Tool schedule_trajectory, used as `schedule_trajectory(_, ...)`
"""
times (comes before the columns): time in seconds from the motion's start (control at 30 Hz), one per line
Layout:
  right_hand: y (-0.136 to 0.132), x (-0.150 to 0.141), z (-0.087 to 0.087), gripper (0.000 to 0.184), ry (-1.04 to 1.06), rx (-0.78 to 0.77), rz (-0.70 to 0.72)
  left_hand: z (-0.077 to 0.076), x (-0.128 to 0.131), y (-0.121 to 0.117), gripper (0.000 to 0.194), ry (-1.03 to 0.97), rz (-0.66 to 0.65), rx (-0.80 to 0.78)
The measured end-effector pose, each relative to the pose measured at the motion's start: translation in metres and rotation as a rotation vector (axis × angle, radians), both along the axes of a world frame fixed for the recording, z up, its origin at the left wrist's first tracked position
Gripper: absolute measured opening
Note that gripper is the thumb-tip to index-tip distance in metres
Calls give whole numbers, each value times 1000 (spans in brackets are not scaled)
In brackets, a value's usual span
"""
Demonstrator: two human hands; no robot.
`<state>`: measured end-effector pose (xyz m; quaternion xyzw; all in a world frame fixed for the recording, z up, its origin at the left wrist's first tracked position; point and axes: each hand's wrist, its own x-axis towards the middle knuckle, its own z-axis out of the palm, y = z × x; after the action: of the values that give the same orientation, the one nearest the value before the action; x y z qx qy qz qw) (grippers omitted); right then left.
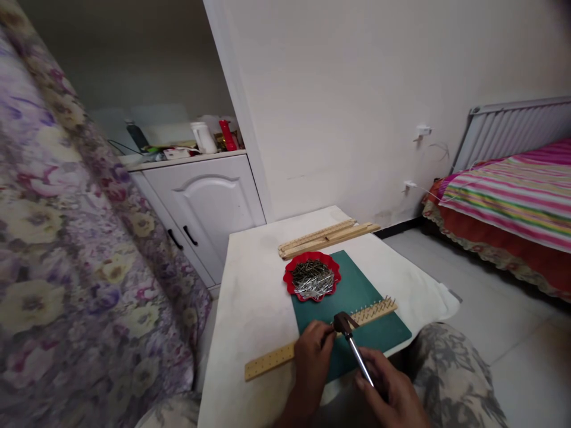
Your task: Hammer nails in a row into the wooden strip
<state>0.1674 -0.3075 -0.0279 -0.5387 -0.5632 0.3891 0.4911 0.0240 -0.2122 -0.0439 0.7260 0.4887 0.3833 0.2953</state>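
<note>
My right hand (389,386) is closed round the metal handle of a small hammer (352,339), whose dark head hovers over a long wooden strip (272,362). The strip lies across a green cutting mat (357,297); its right half carries a row of upright nails (377,309). My left hand (314,356) rests on the strip just left of the hammer head, fingers pinched together at the strip, holding something too small to make out. A red scalloped dish (312,275) full of loose nails sits on the mat's far end.
Several more wooden strips (328,236) lie at the far edge of the white table (254,297). A floral curtain (66,238) hangs on the left, a white cabinet (200,202) stands behind, and a bed with a striped cover (513,196) is at the right. My knee (450,368) is beside the table.
</note>
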Motion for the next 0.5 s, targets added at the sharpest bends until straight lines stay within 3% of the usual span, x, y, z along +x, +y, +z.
schedule_trajectory(0.5,0,-3,1,31,-26,-9,39,-5,-1,1,16,68,20,1)
